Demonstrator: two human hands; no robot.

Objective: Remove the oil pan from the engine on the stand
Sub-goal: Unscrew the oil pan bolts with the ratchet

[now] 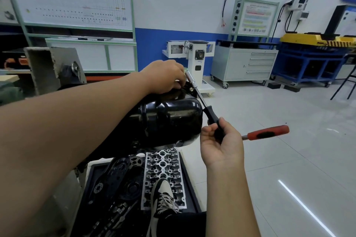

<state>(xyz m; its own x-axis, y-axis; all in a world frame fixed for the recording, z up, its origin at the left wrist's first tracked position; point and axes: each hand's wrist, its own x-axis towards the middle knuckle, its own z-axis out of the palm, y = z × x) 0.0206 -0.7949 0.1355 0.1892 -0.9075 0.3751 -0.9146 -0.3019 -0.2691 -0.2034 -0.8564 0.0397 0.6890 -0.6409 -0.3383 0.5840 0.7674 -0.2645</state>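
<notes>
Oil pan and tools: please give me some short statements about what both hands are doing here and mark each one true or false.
1. The right hand holds the black handle of a socket driver. True.
2. The left hand rests flat on the floor. False: it is on top of the black oil pan, at its far edge.
3. A ratchet with a red handle sticks out beside the right hand. True.
4. The oil pan lies in the tray below. False: it is up on the engine, and the tray holds a cylinder head.
</notes>
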